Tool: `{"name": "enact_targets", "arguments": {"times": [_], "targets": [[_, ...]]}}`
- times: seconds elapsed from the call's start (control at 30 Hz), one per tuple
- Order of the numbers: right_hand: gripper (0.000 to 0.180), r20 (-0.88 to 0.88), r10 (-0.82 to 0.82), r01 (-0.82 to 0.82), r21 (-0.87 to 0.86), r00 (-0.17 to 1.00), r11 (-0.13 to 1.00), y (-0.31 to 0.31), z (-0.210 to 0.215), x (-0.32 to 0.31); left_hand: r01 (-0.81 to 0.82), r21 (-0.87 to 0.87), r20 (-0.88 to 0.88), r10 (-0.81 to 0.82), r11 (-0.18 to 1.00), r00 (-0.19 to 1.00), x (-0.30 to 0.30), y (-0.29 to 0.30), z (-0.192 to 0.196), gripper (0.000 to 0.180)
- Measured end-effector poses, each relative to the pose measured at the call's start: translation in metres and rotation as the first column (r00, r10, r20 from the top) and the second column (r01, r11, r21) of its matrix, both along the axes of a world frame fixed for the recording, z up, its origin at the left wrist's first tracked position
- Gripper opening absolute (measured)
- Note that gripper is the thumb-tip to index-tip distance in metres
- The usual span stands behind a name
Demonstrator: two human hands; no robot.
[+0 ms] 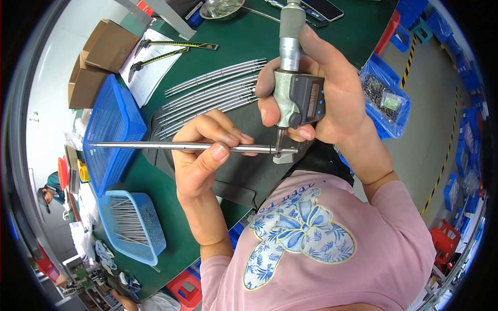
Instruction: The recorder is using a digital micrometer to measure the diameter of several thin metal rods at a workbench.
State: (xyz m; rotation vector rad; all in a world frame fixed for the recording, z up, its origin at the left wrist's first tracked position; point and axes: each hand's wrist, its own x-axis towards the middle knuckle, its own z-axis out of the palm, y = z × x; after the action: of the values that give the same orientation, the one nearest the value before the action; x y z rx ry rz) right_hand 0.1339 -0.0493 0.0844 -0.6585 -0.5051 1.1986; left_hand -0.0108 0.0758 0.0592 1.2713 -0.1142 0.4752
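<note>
My left hand (205,150) pinches a long thin metal rod (150,146) that runs level from left to right. The rod's right end sits between the anvil and spindle of a digital micrometer (296,88). My right hand (327,93) grips the micrometer's grey body, which stands upright with its thimble pointing away from me. Behind my hands, several more metal rods (212,96) lie side by side on a dark grey mat (244,176) on the green table (249,41).
Two blue mesh baskets stand at the left: one (111,129) on its side, one (132,225) holding several rods. Two calipers (161,54) lie on paper, with cardboard boxes (98,62) beyond. A metal bowl (220,8) and phone (324,8) sit at the far edge. A blue bag (386,98) is at the right.
</note>
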Motion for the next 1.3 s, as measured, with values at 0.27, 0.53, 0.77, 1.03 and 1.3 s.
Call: {"name": "enact_targets", "arguments": {"times": [0.27,0.53,0.77,1.03,1.3], "targets": [[0.064,-0.130,0.082,-0.083,0.002,0.988,0.997,0.0006,-0.0027,0.0003,-0.030,0.010,-0.018,0.030,1.000,0.999,-0.0041,0.0015,-0.0010,0.018],[0.070,-0.066,0.022,-0.025,-0.053,0.998,0.998,0.0002,-0.0005,-0.0007,-0.013,0.020,-0.018,0.014,1.000,1.000,-0.0030,0.0026,-0.0027,0.016],[0.069,-0.060,0.052,-0.053,-0.009,0.997,0.999,0.0002,-0.0013,-0.0010,-0.009,0.007,-0.014,0.009,1.000,1.000,-0.0038,0.0028,-0.0021,0.016],[0.066,-0.051,0.010,-0.012,-0.024,0.999,1.000,0.0013,-0.0034,-0.0029,-0.029,0.019,-0.016,0.029,0.999,0.999,-0.0032,0.0031,-0.0015,0.017],[0.066,-0.086,0.021,-0.020,0.009,0.996,1.000,0.0028,-0.0007,-0.0036,-0.007,-0.002,0.003,0.007,1.000,1.000,-0.0035,0.0028,0.0010,0.018]]}}
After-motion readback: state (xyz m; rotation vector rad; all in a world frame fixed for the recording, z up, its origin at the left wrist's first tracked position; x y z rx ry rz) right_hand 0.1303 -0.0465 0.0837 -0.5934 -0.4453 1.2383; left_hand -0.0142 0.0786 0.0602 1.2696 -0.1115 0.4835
